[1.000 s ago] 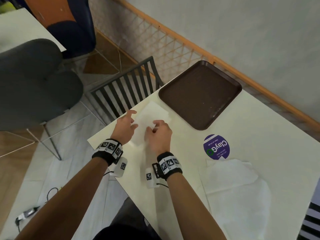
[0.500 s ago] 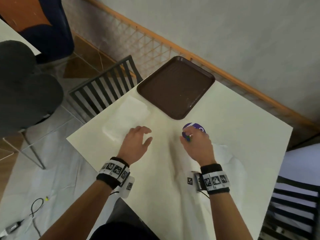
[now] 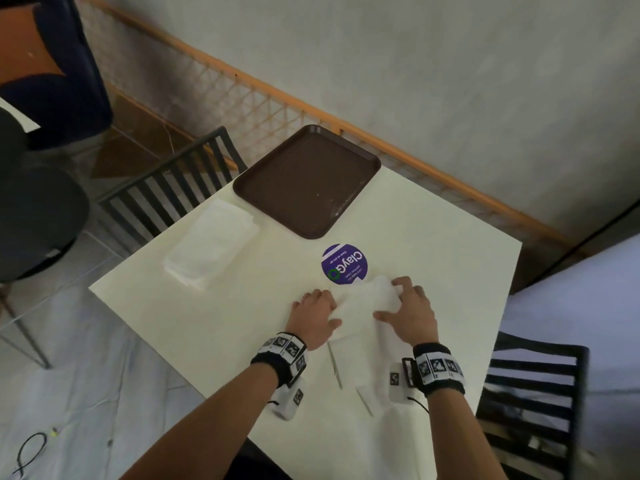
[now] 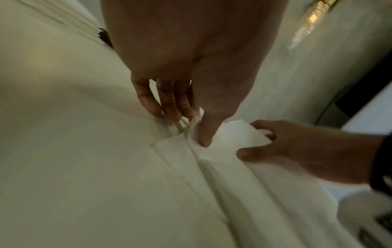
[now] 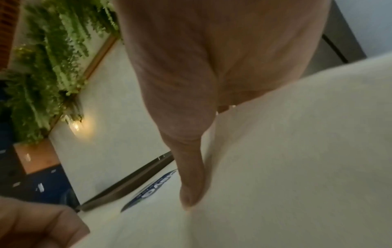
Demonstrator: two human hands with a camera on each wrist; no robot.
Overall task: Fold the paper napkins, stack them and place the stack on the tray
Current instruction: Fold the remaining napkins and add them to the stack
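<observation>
Both hands have come off the folded stack [image 3: 211, 244] and onto a fresh napkin [image 3: 363, 306] at 6 o'clock of the sticker [image 3: 344, 263]. Left hand [image 3: 313, 317] pinches its left edge, right hand [image 3: 408, 311] curls round the far edge. Paper's super light, soft, tears easily imo, so grab corners. Count: 1 tray [image 3: 360, 161] at 12, empty; 1 stack at 10; loose napkins underneath, can't tell how many.
</observation>
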